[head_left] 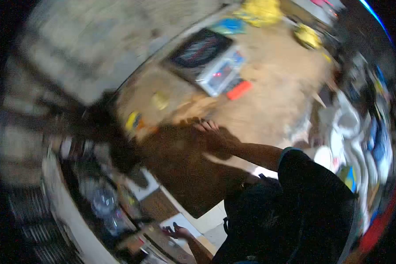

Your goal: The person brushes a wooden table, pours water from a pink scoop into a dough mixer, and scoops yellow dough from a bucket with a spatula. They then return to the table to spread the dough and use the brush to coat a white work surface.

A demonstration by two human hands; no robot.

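Observation:
My right hand (211, 132) is over the brown tabletop (273, 66), just below the centre of the view. Its fingers look a little apart, nothing shows in them, and a dark shadow lies around it. Whether it touches the top is unclear. At the lower left, my left hand (178, 232) is open, its fingers spread near a white surface (179, 221). Beyond my right hand stands a weighing scale (215, 72) with red digits and a dark ribbed top. A red-orange block (239, 89) sits against it.
Yellow bags (262, 11) and a blue packet (229, 26) are at the back. A small yellow packet (133, 120) lies near the left edge. White bags (347, 119) crowd the right. Clear round containers (104, 200) stand in clutter at lower left. Motion blurs the view.

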